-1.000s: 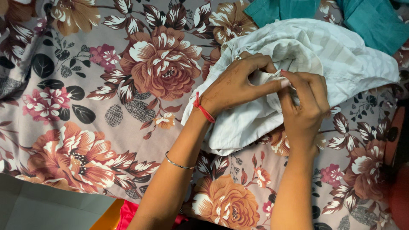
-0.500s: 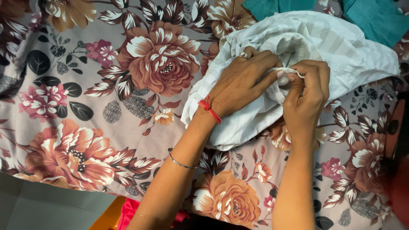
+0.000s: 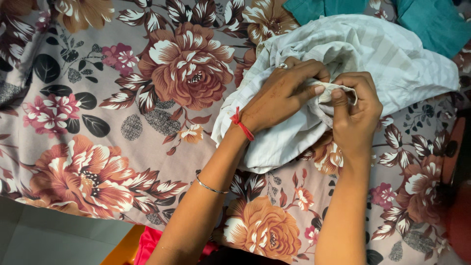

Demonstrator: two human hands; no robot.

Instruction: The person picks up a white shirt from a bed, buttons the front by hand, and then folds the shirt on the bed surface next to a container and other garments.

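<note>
Pinched between the closed fingers of the left hand (image 3: pixel 282 95) and right hand (image 3: pixel 355 110): a small fold of the white striped cloth (image 3: pixel 373 54), bunched on the floral bedsheet (image 3: pixel 147 122). Still crumpled and heaped, by the look of it, with most of the straightening left. Open sheet to the left; teal fabric (image 3: pixel 431 24) crowding the far edge.

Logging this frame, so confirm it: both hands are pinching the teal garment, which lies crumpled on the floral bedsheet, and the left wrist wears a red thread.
One thing is wrong: the cloth both hands pinch is the white striped garment, not the teal one, which lies untouched at the top edge. The head view shows it. The rest stands: left hand and right hand pinch it, crumpled on the floral bedsheet, red thread on the left wrist.
</note>
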